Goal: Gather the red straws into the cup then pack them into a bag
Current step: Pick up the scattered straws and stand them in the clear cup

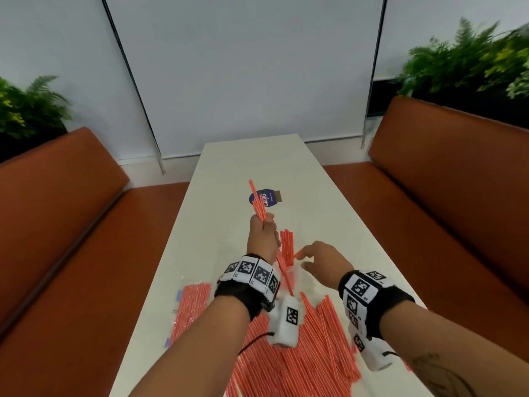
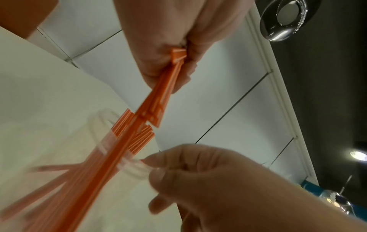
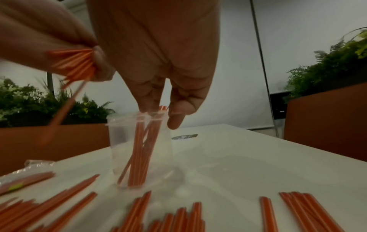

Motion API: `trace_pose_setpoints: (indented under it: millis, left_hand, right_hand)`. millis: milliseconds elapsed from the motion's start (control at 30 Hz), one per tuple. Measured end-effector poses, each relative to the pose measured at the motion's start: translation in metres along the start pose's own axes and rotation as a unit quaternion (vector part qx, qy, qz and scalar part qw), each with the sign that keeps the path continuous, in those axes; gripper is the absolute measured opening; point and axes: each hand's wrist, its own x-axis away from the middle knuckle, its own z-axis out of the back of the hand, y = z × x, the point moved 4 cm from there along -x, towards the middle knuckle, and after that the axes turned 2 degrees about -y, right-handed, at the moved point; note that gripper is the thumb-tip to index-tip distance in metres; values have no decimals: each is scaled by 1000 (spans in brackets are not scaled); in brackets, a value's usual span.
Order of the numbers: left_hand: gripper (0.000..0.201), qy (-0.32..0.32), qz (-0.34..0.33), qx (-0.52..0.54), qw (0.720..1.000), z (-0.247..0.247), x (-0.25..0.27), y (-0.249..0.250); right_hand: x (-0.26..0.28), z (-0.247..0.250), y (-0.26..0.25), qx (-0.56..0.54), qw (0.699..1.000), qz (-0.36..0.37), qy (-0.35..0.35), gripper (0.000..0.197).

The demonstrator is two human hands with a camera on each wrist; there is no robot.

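Observation:
A bundle of red straws (image 1: 259, 207) is gripped in the fist of my left hand (image 1: 262, 224), raised above the table and slanting down toward me. Just right of it stands a clear plastic cup (image 3: 123, 149) with several red straws (image 3: 143, 149) upright inside. My right hand (image 1: 313, 257) reaches down to the cup's rim (image 2: 137, 166); its fingertips (image 3: 148, 105) touch the straw tops and the thumb sits outside the rim, pinching it. Many loose red straws (image 1: 315, 353) lie across the near end of the white table (image 1: 329, 210).
A clear bag packed with red straws (image 1: 191, 308) lies at the table's left edge. A round blue sticker (image 1: 264, 199) sits farther up the table. Orange benches (image 1: 71, 224) flank both sides, with plants (image 1: 472, 61) behind them.

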Motion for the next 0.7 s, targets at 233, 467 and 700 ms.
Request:
trace_pose_setpoints:
  millis: [233,467,700]
  left_hand:
    - [23,99,-60,83,990,-5,-22,5]
    - [27,151,-122,152,969,5,-39,30]
    - [8,98,-122,-35,987,-14,-40,-28]
  right_hand:
    - [0,-2,1,35,999,28,26,24]
    - [1,-2,1,54,997,49,28,25]
    - [2,-4,-2,78,994,68,41,27]
